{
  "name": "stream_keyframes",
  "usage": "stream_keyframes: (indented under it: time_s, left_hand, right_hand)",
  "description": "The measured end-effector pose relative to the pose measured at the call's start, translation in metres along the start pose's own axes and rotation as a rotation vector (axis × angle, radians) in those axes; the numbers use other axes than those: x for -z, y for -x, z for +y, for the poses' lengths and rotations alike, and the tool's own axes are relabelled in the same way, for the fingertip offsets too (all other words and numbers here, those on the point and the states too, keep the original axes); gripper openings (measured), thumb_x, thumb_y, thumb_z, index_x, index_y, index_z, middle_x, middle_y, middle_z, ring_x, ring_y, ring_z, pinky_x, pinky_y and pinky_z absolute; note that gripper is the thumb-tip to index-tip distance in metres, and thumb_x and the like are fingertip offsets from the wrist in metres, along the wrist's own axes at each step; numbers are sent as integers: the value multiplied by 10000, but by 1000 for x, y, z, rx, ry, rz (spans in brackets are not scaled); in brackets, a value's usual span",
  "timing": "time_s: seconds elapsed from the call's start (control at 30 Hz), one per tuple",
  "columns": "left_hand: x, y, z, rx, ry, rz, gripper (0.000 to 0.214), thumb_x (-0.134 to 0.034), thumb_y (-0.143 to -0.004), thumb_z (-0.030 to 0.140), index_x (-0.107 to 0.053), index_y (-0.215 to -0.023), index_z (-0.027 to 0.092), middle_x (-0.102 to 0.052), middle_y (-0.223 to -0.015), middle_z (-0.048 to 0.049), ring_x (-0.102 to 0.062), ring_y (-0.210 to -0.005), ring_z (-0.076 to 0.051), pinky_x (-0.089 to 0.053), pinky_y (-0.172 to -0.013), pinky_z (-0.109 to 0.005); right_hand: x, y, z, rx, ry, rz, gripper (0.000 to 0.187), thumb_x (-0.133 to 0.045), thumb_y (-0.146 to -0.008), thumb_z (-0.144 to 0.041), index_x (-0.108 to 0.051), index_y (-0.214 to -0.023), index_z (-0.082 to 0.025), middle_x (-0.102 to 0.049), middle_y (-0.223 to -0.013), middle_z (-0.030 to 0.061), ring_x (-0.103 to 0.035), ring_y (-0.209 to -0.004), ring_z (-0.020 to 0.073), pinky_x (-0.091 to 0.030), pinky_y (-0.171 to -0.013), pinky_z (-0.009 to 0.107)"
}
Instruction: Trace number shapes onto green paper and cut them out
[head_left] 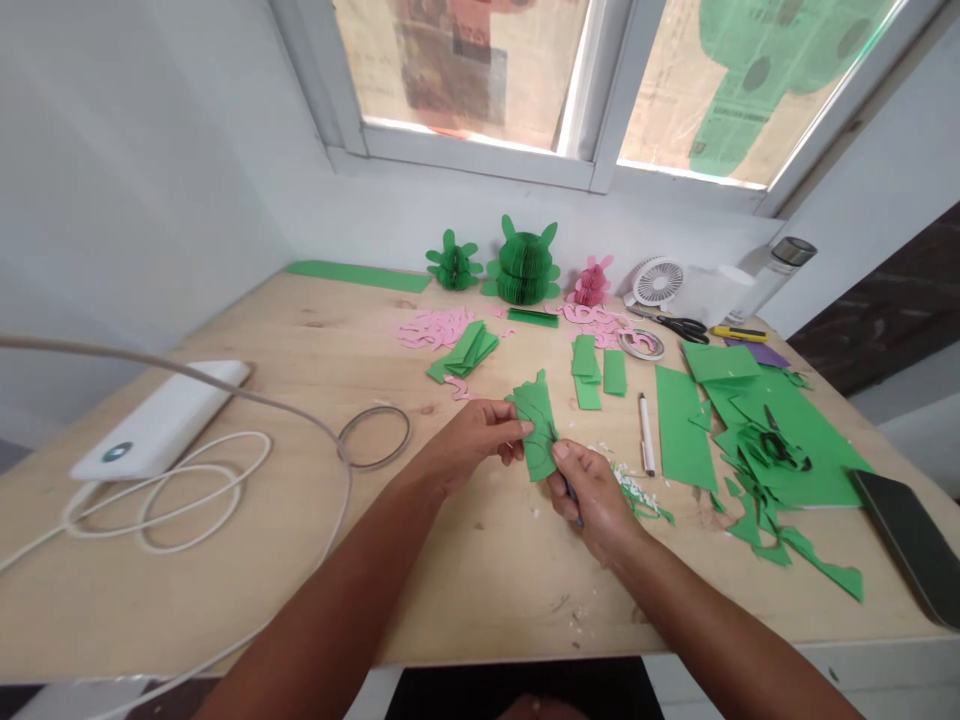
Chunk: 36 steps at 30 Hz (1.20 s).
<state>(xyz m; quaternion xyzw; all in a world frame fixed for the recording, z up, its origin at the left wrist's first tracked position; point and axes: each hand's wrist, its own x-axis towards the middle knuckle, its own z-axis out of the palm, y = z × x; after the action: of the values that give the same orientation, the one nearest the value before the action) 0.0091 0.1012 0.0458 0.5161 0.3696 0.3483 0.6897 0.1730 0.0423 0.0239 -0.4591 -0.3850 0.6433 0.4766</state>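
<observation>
My left hand (pixel 480 440) pinches the left edge of a small green paper piece (pixel 535 425) between thumb and fingers. Curved pencil-like outlines are drawn on the piece, and its top edge is cut unevenly. My right hand (pixel 596 495) is closed around small dark scissors (pixel 573 496); most of their handle is hidden by my fingers. Their blades meet the right edge of the green piece. Both hands are above the wooden table (pixel 465 580). White and green paper scraps (pixel 636 488) lie just right of my right hand.
Folded green strips (pixel 466 350), pink cut-outs (pixel 435 328) and green rectangles (pixel 615 372) lie beyond my hands. A white pen (pixel 646 435), green sheets (pixel 686 425) and a phone (pixel 904 535) are at right. A power bank (pixel 161 420) with cable stands left; paper figures (pixel 525 268) line the wall.
</observation>
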Motion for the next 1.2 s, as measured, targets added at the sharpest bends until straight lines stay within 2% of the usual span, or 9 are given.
stream_keyframes:
  time_s: [0.23, 0.53, 0.93, 1.2]
  left_hand:
    - [-2, 1, 2, 23, 75, 15, 336, -793, -654, 411, -601, -611, 139, -596, -545, 5, -510, -515, -81, -384, -521, -217]
    - [-2, -1, -1, 32, 199, -31, 335, -815, -661, 399, -616, -660, 129, -607, -552, 4, -517, -496, -75, -370, -506, -214]
    - [-4, -1, -1, 35, 251, -48, 355, -831, -652, 392, -592, -637, 130, -600, -548, 4, -516, -490, -79, -365, -498, -218]
    - [-7, 0, -3, 40, 259, -62, 347, -828, -660, 393, -605, -654, 126, -594, -549, 6, -507, -492, -75, -367, -501, -215]
  right_hand:
    - [1, 1, 2, 22, -41, -17, 508, -702, -728, -633, -481, -639, -184, -422, -482, -86, -247, -371, 22, -134, -357, 182]
    - [1, 1, 0, 57, -87, -41, 515, -692, -761, -610, -479, -600, -170, -429, -481, -83, -265, -352, 12, -147, -362, 185]
    - [1, 1, 0, 71, -87, -73, 517, -684, -775, -606, -495, -582, -165, -428, -477, -75, -266, -356, 16, -151, -365, 190]
    - [1, 0, 0, 77, -35, -36, 528, -695, -727, -653, -514, -622, -168, -439, -493, -72, -255, -380, 24, -151, -361, 186]
